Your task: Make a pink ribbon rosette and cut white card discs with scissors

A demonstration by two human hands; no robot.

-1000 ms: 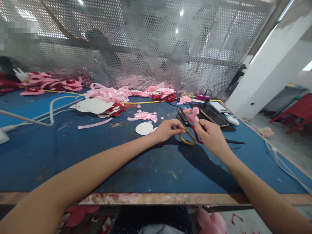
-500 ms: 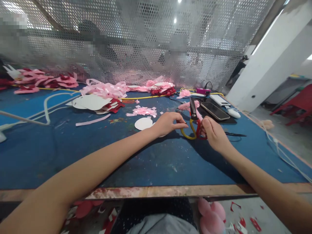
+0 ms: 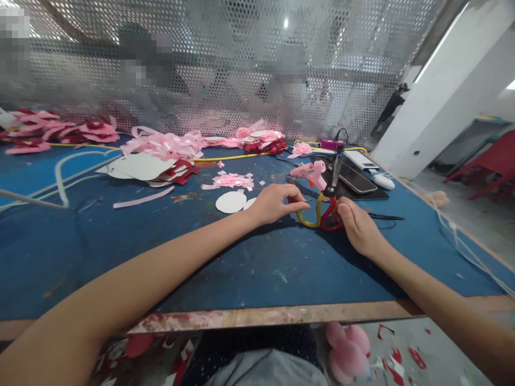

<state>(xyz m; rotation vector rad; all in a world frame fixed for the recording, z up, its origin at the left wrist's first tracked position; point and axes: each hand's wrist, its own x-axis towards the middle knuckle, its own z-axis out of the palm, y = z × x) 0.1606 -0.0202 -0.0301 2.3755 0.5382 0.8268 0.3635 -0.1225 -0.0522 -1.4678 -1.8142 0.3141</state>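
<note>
A pair of scissors (image 3: pixel 330 191) with one yellow and one red handle stands tilted over the table, blades pointing away from me. My right hand (image 3: pixel 358 225) is closed on the red handle. Just left of the yellow handle, my left hand (image 3: pixel 281 203) pinches with thumb and forefinger; a tiny dark tip shows there, too small to name. Beneath and beside the left wrist lie white oval cutouts (image 3: pixel 230 202), one partly hidden. Behind the scissors rests a pink glue gun (image 3: pixel 309 170). A heap of short pink ribbon pieces (image 3: pixel 230 180) lies past the ovals.
Pink ribbons (image 3: pixel 164 143), white cards (image 3: pixel 139 167) and red-and-pink bundles (image 3: pixel 265 142) line the back. A phone (image 3: pixel 353 178), a white power bank (image 3: pixel 360 160) and black tweezers-like tool (image 3: pixel 386 217) are at right. Cables cross both sides; a perforated metal screen (image 3: pixel 225 69) rises behind.
The scissors have tipped rightward, their blades now leaning away to the right and uncovering the glue gun. My left hand keeps its pinch near the yellow handle. The view has shifted slightly.
</note>
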